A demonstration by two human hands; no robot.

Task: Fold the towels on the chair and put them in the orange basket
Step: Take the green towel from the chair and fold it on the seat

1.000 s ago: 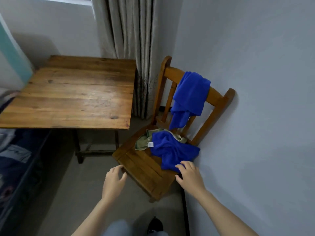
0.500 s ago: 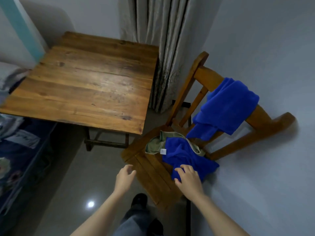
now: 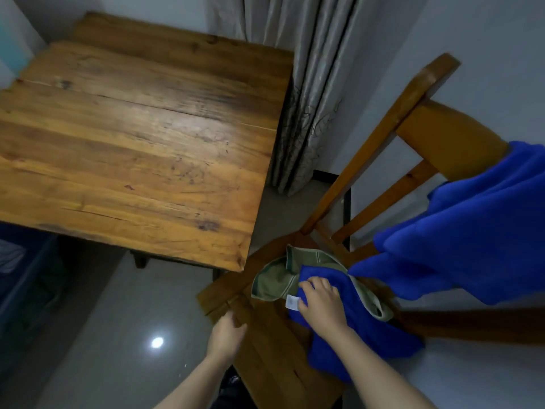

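A wooden chair [image 3: 265, 361] stands against the wall at the lower right. A crumpled blue towel [image 3: 365, 335] lies on its seat over a green towel [image 3: 274, 278]. Another blue towel [image 3: 472, 240] hangs over the chair's backrest. My right hand [image 3: 321, 302] rests on the seat's blue towel near its white label, fingers curled into the cloth. My left hand [image 3: 225, 335] touches the seat's front left edge, fingers bent. No orange basket is in view.
A wooden table [image 3: 132, 143] stands to the left of the chair, its corner close to the seat. A grey curtain [image 3: 300, 84] hangs behind. The grey wall is at the right, glossy floor [image 3: 118, 349] below, and bedding at the far left edge.
My view has moved closer to the chair. My right hand has slid up the blue towel to its label. My left hand has reached the seat's edge.
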